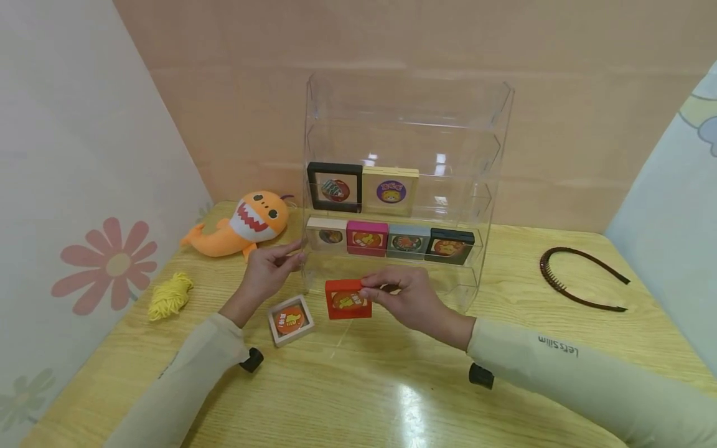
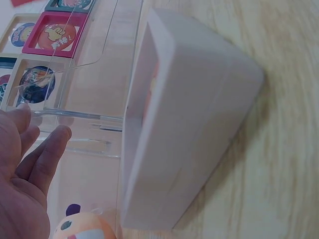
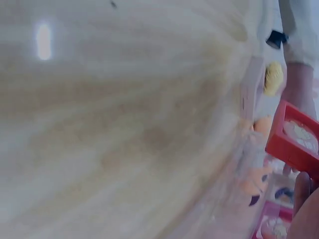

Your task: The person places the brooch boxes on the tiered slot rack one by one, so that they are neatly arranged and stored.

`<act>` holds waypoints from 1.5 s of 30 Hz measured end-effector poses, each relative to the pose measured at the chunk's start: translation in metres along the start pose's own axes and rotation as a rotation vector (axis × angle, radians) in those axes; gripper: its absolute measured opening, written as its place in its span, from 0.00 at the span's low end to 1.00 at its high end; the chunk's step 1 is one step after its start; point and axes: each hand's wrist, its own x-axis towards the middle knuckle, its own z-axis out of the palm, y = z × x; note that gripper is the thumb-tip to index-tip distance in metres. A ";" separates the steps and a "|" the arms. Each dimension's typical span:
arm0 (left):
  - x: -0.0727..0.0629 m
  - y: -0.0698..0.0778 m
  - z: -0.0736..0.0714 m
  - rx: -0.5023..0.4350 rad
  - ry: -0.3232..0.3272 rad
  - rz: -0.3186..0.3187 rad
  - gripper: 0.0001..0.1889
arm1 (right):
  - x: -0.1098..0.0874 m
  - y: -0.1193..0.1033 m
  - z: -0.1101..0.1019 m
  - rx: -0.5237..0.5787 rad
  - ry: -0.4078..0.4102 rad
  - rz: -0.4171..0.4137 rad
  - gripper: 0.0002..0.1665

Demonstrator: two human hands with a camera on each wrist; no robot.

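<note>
A red square frame (image 1: 333, 312) with a round yellow-and-orange picture is pinched by my right hand (image 1: 411, 297) in front of the clear rack (image 1: 403, 140), above the table. My left hand (image 1: 270, 272) is at the rack's left side, its fairly straight fingers touching the clear panel. Below that hand a whitish frame (image 1: 303, 336) lies on the table; it looms large in the left wrist view. The rack's lower tier holds a cream frame (image 1: 317, 224), a magenta frame (image 1: 367, 227) and grey and black ones. Above stand a black frame (image 1: 335, 167) and a pale yellow one (image 1: 411, 186).
An orange shark plush (image 1: 221, 239) lies left of the rack, with a bundle of yellow yarn (image 1: 170, 296) nearer the left wall. A dark toothed headband (image 1: 551, 280) lies at the right. Walls border the table (image 1: 358, 398) at the back and both sides.
</note>
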 end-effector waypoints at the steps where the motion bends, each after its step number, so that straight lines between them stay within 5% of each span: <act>1: 0.000 0.000 0.000 0.004 0.002 -0.002 0.14 | 0.003 0.000 -0.002 -0.009 0.021 -0.003 0.07; 6: -0.001 0.000 -0.001 0.009 0.011 -0.014 0.14 | 0.020 -0.001 -0.005 -0.057 0.131 -0.031 0.07; 10: 0.000 -0.017 0.000 -0.008 0.016 -0.022 0.15 | 0.030 -0.001 -0.002 -0.094 0.194 -0.074 0.07; 13: 0.000 -0.031 0.000 -0.023 0.021 -0.028 0.15 | 0.034 0.002 0.003 -0.089 0.215 -0.071 0.06; 19: -0.001 -0.036 0.001 -0.032 0.034 0.004 0.15 | 0.037 0.017 0.013 -0.069 0.213 -0.033 0.05; 25: -0.001 -0.034 0.002 -0.036 0.035 0.004 0.15 | 0.037 0.028 0.020 -0.115 0.229 -0.064 0.04; 33: -0.001 -0.001 0.000 -0.039 0.004 -0.001 0.15 | 0.036 0.033 0.028 -0.162 0.193 -0.013 0.03; 45: -0.002 0.000 0.000 0.008 0.004 0.002 0.15 | 0.034 0.039 0.043 -0.213 0.206 -0.048 0.05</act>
